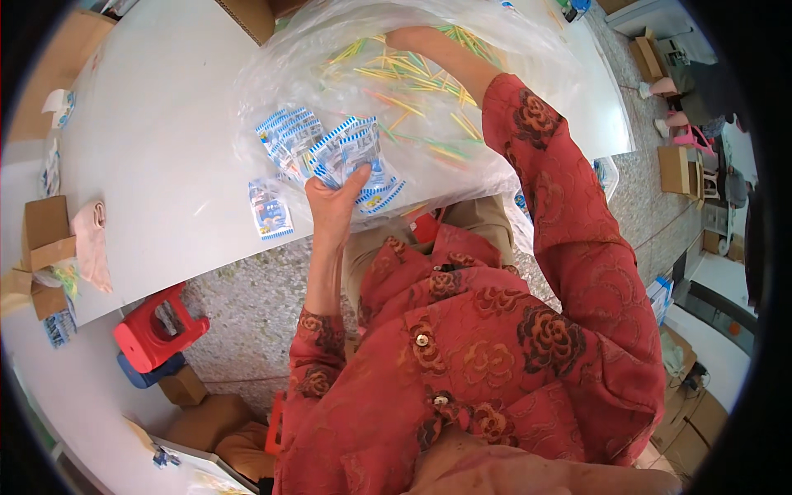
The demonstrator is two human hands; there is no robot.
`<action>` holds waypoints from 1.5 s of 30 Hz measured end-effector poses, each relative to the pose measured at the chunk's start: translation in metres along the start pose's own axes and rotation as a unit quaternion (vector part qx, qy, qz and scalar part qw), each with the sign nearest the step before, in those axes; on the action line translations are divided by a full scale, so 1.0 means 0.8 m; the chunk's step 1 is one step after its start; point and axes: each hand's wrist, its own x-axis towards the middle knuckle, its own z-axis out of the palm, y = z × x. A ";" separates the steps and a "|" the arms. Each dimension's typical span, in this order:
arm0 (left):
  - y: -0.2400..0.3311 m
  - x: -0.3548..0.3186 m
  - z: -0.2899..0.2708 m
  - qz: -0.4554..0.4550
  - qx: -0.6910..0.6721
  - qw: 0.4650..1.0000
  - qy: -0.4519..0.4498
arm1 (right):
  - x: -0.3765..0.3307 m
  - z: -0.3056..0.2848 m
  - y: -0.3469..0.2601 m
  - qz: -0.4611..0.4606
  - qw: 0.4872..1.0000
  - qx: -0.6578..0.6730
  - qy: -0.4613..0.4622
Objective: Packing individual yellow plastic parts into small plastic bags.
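Observation:
My left hand (332, 198) is closed, its thumb pressed on a fanned bunch of blue-and-white packets (350, 150). Beside that bunch, more packets of the same kind (289, 132) lie overlapped on clear plastic. A single packet (271, 209) rests on the white table near its front edge. At the far side, my right hand (411, 38) reaches over a large clear plastic bag (322, 78), among thin yellow, green and orange sticks (412, 76) scattered in it. The fingers of that hand do not show clearly, so what they hold, if anything, cannot be made out.
The white table (157, 165) carries a cardboard box (250, 16) at the back and a pink cloth (91, 239) over its left edge. A red plastic stool (161, 328) stands on the floor at left. Cartons (676, 169) and another person's legs (672, 91) are off to the right.

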 end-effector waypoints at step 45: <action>-0.008 0.016 0.078 0.038 0.132 0.985 -0.106 | -0.288 -0.188 -0.089 -0.072 0.920 0.385 -0.020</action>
